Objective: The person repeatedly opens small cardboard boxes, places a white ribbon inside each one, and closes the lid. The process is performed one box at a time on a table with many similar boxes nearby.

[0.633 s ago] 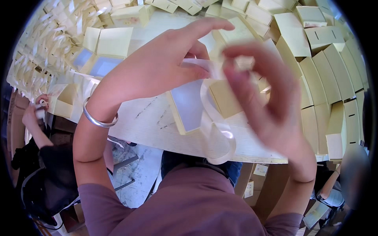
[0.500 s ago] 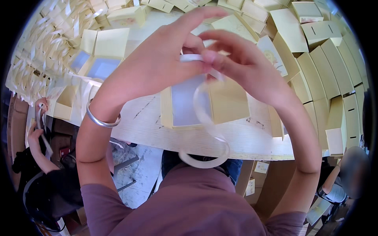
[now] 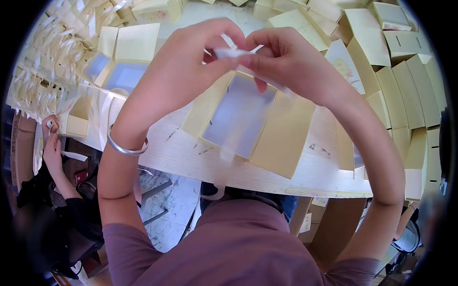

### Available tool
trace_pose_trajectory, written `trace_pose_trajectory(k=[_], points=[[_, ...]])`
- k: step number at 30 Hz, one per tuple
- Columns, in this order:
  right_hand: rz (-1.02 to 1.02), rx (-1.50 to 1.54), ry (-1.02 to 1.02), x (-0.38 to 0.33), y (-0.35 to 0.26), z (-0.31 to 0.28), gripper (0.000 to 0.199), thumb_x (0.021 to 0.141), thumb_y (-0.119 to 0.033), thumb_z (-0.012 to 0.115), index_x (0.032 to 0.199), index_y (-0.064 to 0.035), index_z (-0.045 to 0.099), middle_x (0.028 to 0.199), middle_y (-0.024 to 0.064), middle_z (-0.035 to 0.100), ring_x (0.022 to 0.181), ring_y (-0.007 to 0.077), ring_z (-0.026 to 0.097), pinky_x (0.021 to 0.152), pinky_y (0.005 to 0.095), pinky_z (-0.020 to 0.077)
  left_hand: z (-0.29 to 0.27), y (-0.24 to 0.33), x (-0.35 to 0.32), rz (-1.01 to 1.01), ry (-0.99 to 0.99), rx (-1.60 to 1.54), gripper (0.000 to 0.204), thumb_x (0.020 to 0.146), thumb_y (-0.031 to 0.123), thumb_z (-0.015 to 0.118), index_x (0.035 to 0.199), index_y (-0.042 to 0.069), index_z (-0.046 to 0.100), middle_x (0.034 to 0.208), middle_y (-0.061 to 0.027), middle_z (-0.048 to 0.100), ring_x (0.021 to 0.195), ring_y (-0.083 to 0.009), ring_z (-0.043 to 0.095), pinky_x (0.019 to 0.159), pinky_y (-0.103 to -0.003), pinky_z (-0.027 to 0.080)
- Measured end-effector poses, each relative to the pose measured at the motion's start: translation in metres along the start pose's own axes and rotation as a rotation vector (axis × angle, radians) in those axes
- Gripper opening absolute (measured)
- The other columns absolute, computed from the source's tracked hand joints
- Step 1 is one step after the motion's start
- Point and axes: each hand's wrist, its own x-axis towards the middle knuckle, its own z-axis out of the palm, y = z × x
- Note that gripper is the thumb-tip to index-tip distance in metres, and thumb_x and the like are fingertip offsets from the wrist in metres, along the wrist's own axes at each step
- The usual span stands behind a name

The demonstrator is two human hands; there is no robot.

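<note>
A white ribbon (image 3: 229,145) hangs in a blurred strip from between my two hands, down past the table edge. My left hand (image 3: 202,57) pinches part of it, thumb and fingertips closed. Meeting it fingertip to fingertip, my right hand (image 3: 281,62) grips the same ribbon. The exact wrap of the ribbon at the fingers is blurred. Below my hands lies an open cream box (image 3: 281,138) with a pale lavender inside, turned at an angle on the table. A silver bangle (image 3: 126,148) circles my left wrist.
A pale wooden table (image 3: 176,157) spreads beneath. Ribboned cream boxes (image 3: 52,71) crowd the far left, near another open box (image 3: 125,76). Stacked cream boxes (image 3: 405,90) line the right. Another person's hands (image 3: 51,138) work at the left; a person sits at the far right.
My fingertips have come together around the ribbon, and the right hand has risen slightly. The ribbon's loose curl has become a straighter hanging strip. The open box appears more turned.
</note>
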Motion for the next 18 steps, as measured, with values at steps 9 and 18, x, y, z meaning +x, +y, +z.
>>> trace_pose_trajectory(k=[9,18], points=[[0.169,-0.548,-0.17,0.03,0.058,0.032,0.012,0.073,-0.005,0.052,0.07,0.0063,0.055,0.059,0.0149,0.055,0.054,0.0232,0.054,0.052,0.0327,0.0441,0.02,-0.06,-0.024,-0.439,0.016,-0.433,0.046,0.084,0.029,0.052,0.12,0.002,0.044,0.105,-0.0115,0.055,0.089,-0.0131,0.052,0.073,-0.025,0.044],[0.203,-0.41,-0.211,0.057,0.081,0.047,0.007,0.069,0.001,0.051,0.066,0.0074,0.053,0.063,0.0182,0.055,0.058,0.0289,0.054,0.056,0.0358,0.0426,0.057,-0.097,-0.038,-0.401,-0.085,-0.543,0.024,0.083,0.013,0.05,0.101,-0.002,0.054,0.085,-0.0012,0.057,0.075,-0.0054,0.049,0.065,-0.021,0.042]])
